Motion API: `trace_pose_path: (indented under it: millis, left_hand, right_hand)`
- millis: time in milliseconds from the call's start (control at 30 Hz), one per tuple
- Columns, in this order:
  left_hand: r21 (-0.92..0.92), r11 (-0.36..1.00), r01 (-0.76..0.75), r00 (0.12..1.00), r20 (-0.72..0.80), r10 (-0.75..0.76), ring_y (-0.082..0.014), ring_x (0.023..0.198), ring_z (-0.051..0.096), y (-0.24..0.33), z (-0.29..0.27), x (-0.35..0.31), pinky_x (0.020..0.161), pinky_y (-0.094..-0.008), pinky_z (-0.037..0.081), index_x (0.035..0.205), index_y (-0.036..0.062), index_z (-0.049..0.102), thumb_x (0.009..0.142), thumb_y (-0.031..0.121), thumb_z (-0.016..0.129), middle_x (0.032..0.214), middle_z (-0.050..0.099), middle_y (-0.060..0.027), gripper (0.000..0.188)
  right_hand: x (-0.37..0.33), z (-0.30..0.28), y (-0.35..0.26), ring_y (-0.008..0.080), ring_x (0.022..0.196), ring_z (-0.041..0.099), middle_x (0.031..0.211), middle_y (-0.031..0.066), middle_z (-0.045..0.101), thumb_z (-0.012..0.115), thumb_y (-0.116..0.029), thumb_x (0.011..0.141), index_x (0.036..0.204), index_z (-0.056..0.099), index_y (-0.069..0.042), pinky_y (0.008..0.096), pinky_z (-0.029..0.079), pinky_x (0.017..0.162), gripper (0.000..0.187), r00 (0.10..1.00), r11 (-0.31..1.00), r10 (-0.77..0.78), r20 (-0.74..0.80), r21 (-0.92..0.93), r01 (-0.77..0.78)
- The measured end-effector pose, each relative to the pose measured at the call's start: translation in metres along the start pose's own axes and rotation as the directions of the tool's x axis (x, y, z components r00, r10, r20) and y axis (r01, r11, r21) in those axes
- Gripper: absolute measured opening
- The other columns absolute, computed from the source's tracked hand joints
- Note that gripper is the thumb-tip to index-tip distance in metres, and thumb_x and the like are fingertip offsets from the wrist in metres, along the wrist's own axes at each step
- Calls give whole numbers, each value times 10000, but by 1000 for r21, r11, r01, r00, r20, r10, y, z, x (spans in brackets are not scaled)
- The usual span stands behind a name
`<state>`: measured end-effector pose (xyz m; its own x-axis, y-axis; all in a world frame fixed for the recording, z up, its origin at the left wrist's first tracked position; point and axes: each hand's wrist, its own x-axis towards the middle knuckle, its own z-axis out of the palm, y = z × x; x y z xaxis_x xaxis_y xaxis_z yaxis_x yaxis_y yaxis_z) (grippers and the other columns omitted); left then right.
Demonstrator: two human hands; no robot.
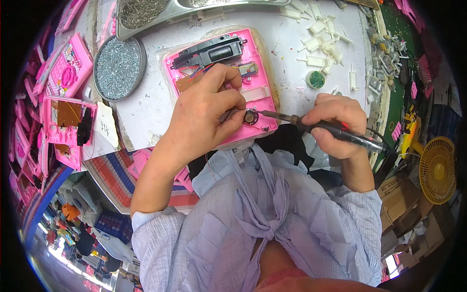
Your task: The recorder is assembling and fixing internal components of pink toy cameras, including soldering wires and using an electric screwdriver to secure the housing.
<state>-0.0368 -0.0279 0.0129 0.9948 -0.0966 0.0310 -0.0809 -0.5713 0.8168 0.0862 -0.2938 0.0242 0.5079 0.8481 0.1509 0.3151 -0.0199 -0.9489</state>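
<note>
The left hand (202, 114) lies across a pink plastic toy shell (221, 82) that sits open, inside up, on the white worktop (146, 107) just in front of the person. Its fingers are curled together and press down on the shell's lower half; the thumb and forefinger close on something thin near a small round speaker (250, 117), though what they pinch is too small to tell. A black rectangular module (209, 52) is seated along the far edge of the shell, with red and blue wires running from it under the hand.

The right hand (338, 124) grips a black soldering iron (335, 130) like a pen — fingers wrapped tight around the handle — and the metal tip points left, meeting the edge of the speaker.

Left of the shell stands a round tin of small silver screws (119, 67), and a metal tray (146, 12) with more of them lies at the far edge. White plastic pieces (318, 41) are scattered on the right part of the worktop, near a small green round tin (315, 79). Other pink toy parts (65, 104) (some with brown circuit boards showing) are stacked at the left side. A yellow fan (438, 170) stands low on the right, beside cardboard boxes.
</note>
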Motion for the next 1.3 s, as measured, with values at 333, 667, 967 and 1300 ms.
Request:
trace_pose_path:
  millis: [333,667,967,1300]
  left_hand:
    - [77,997,-6,1000,-3,6,-226,840,640,1,1,0,740,-329,533,861,18,661,723,-15,751,1080,585,-95,169]
    - [101,995,-3,1000,-11,4,-218,845,644,2,4,0,733,-326,539,868,36,646,726,-8,753,1067,587,-80,183]
    - [102,995,-3,1000,-6,4,-223,848,649,4,2,0,736,-331,539,868,32,643,730,-15,750,1061,587,-86,181]
    - [118,992,-48,999,32,45,-232,828,637,5,-1,1,716,-343,523,895,39,695,750,14,774,1062,593,-95,167]
  right_hand:
    - [12,8,-2,240,653,682,794,78,737,741,-35,712,930,747,-54,333,525,616,219,999,997,-2,35,-73,5]
    - [15,10,-2,251,653,677,815,79,740,743,-13,699,929,740,-53,337,523,609,234,997,993,-53,55,-103,58]
    - [7,-1,-5,217,611,637,759,66,720,734,-22,692,928,736,-37,319,489,569,236,999,996,-40,-13,-82,39]
    - [2,-4,-4,226,610,644,770,69,722,740,-43,701,942,731,-44,325,495,568,241,998,994,-62,5,-88,62]
